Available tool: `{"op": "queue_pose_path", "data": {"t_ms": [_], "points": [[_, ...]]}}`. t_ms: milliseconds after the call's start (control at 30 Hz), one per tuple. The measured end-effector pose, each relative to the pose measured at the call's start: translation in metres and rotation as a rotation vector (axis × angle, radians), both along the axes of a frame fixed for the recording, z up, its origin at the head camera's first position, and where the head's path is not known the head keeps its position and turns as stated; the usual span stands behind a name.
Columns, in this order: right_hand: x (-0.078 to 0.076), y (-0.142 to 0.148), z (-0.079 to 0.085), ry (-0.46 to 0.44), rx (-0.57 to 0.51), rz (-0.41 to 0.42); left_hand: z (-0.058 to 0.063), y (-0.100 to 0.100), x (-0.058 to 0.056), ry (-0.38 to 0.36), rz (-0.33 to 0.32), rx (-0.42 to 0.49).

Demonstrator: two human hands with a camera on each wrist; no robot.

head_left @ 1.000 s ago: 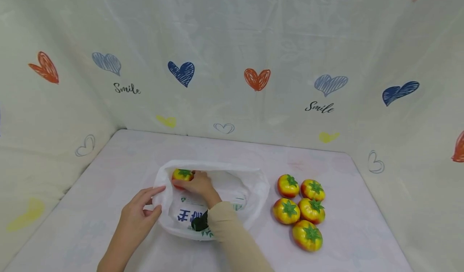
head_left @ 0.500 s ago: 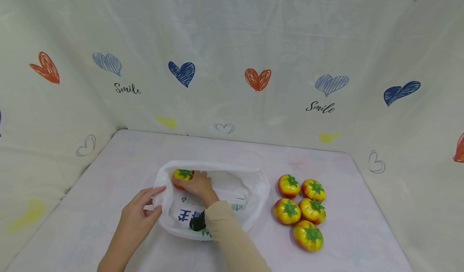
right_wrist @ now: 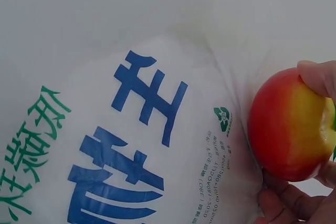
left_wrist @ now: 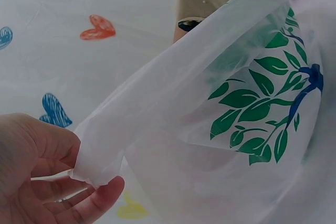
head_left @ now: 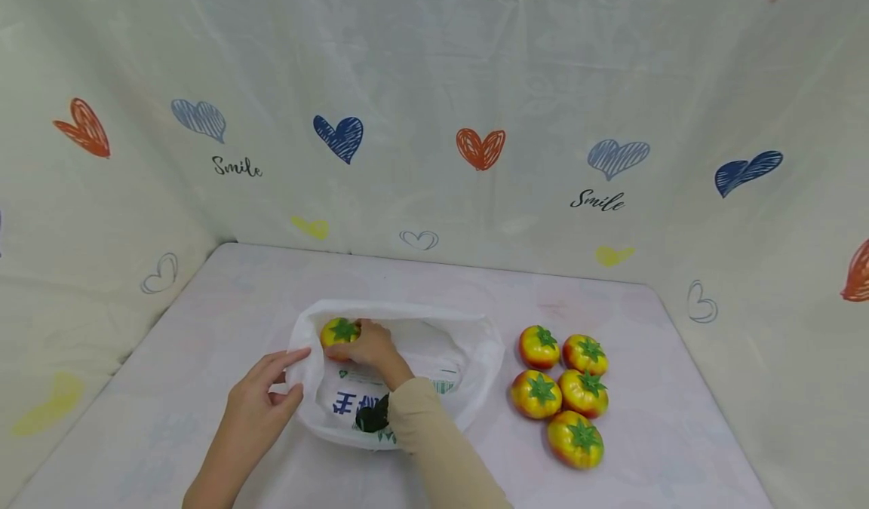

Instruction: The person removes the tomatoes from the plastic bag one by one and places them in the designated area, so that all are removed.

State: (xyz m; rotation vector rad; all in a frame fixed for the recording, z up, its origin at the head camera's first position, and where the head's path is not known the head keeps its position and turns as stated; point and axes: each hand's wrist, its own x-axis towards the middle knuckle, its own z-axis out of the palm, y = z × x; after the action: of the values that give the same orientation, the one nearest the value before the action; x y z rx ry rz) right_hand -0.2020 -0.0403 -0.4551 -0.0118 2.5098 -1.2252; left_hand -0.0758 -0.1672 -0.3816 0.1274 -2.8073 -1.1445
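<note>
A white plastic bag (head_left: pixel 468 418) with blue and green print lies with its mouth spread wide at the middle of the table. My left hand (head_left: pixel 261 400) pinches the bag's rim on the left side; the left wrist view shows the rim between thumb and fingers. Inside the bag, at its far left, my right hand (head_left: pixel 372 347) grips a yellow-and-red tomato (head_left: pixel 337 332) with a green star-shaped calyx. In the right wrist view the tomato (right_wrist: pixel 286 127) sits against the bag's wall, thumb on top and fingers curled below.
Right of the bag, several similar tomatoes (head_left: pixel 541 390) stand in a close group on the pale table (head_left: pixel 652 433). A white curtain (head_left: pixel 421 64) with printed hearts surrounds the table's back and sides. A small dark object (head_left: pixel 372 416) sits at the right wrist.
The right hand's thumb has slid slightly down and more of the tomato's top shows. The left hand stays at the rim, and the other tomatoes have not moved.
</note>
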Motion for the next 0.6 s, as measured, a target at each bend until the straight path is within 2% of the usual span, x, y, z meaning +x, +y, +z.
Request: {"op": "queue_pose_path", "data": {"t_ms": [267, 433, 600], "points": [[0.000, 0.005, 0.003, -0.037, 0.087, 0.041, 0.000, -0.001, 0.000, -0.010, 0.000, -0.006], [0.000, 0.012, 0.004, -0.050, 0.073, 0.083, -0.001, -0.001, 0.000, -0.022, 0.002, -0.011], [0.002, 0.021, 0.005, -0.013, 0.062, 0.145, 0.000, -0.002, -0.001, -0.026, -0.002, -0.014]]}}
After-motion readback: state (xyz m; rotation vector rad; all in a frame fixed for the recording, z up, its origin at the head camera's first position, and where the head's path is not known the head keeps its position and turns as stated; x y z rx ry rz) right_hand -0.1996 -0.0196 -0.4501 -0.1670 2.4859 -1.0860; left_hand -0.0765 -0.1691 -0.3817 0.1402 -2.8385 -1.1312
